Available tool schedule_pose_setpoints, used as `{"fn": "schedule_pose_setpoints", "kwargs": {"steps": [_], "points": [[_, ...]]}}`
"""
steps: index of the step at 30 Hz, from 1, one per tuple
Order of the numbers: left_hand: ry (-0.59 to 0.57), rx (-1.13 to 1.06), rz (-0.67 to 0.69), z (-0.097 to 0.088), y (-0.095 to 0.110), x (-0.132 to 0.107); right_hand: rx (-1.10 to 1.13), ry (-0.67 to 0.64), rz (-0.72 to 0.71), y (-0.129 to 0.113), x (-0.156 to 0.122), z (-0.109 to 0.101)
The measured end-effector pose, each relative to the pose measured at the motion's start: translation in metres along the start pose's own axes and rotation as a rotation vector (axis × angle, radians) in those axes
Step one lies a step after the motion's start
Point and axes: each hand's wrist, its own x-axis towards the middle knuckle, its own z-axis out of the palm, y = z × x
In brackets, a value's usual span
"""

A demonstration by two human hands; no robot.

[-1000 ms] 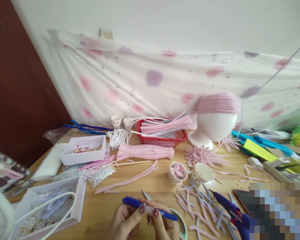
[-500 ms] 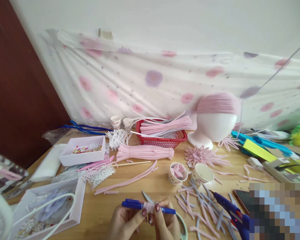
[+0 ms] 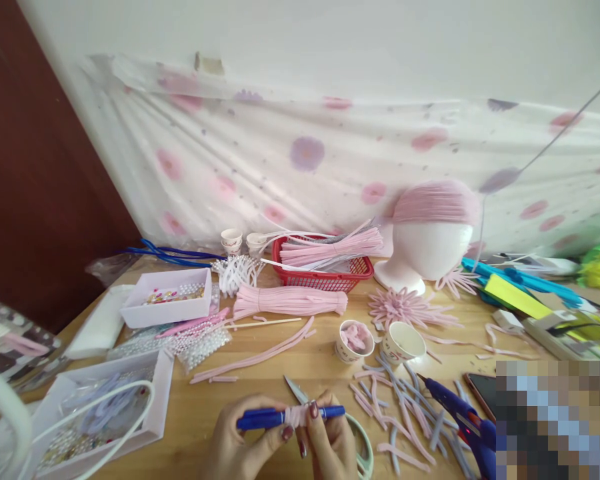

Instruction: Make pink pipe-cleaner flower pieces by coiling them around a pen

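At the bottom centre, both hands hold a blue pen [image 3: 260, 418] level above the wooden table [image 3: 260, 383]. A pink fuzzy pipe cleaner [image 3: 296, 416] is wound round the middle of the pen. My left hand [image 3: 240, 445] grips the pen from below on its left part. My right hand [image 3: 327, 441] pinches the pink winding with thumb and fingers. Scissors [image 3: 300, 395] lie just behind the hands, their pale green handle [image 3: 364, 448] by my right hand.
Cut pink and lilac pipe cleaner pieces [image 3: 400, 417], a blue glue gun [image 3: 457, 417] and a phone [image 3: 483, 387] lie to the right. Two paper cups [image 3: 380, 341], a pink bundle [image 3: 287, 301], a red basket [image 3: 325, 270], a foam head [image 3: 430, 240] and white bead trays [image 3: 167, 297] stand behind.
The pen has shifted slightly left and turned more level. The pink winding on it looks a little wider. Both hands stay closed on it.
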Motion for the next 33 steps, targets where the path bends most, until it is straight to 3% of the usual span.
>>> {"fn": "schedule_pose_setpoints", "kwargs": {"steps": [7,12,17,24,29,33], "points": [[0.059,-0.055,-0.02,0.002,0.002,-0.004,-0.017,-0.008,0.035,-0.006,-0.002,0.003],[-0.04,-0.102,-0.079,0.002,0.015,-0.005,-0.01,0.029,0.085,-0.007,-0.006,0.0],[0.044,-0.218,-0.137,0.0,0.01,-0.007,-0.235,-0.13,-0.039,-0.018,-0.013,0.001],[-0.005,-0.294,-0.108,0.001,0.009,-0.011,-0.302,-0.264,-0.031,-0.033,-0.022,0.008],[0.078,-0.242,-0.102,0.002,0.016,-0.013,-0.317,-0.255,-0.035,-0.035,-0.02,0.004],[0.064,-0.248,-0.077,0.001,0.018,-0.01,-0.353,-0.175,-0.053,-0.037,-0.017,0.007]]}}
